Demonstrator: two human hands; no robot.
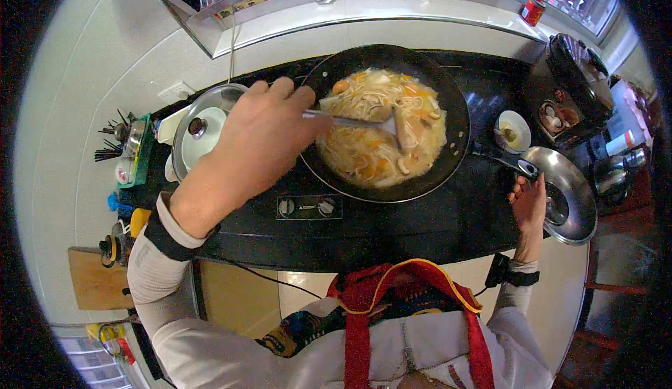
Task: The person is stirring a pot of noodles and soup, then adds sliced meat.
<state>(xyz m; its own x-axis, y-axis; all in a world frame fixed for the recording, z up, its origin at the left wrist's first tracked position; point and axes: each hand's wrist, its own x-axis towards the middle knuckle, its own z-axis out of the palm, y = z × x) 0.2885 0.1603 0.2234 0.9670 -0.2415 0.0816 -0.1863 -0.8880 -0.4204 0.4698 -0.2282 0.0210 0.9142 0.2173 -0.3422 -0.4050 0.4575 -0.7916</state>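
Note:
My left hand (257,137) grips the handle of a metal spatula (357,122); the hand is slightly blurred. The spatula's blade dips into a noodle soup (378,90) with mushrooms and orange pieces. This food fills the bottom of a large dark wok (457,126) on the black cooktop. The wok's handle (499,157) points right. My right hand (529,200) is just below the handle's end, thumb and curled fingers apart; whether it touches the handle cannot be told. Beside that hand lies a round stainless steel vessel or lid (577,205).
A glass lid (181,142) with a dark knob lies over a pale bowl at left. Cooktop knobs (286,207) sit in front of the wok. A small white bowl (520,126) and a black appliance (583,74) stand right. A wooden board (94,279) is at far left.

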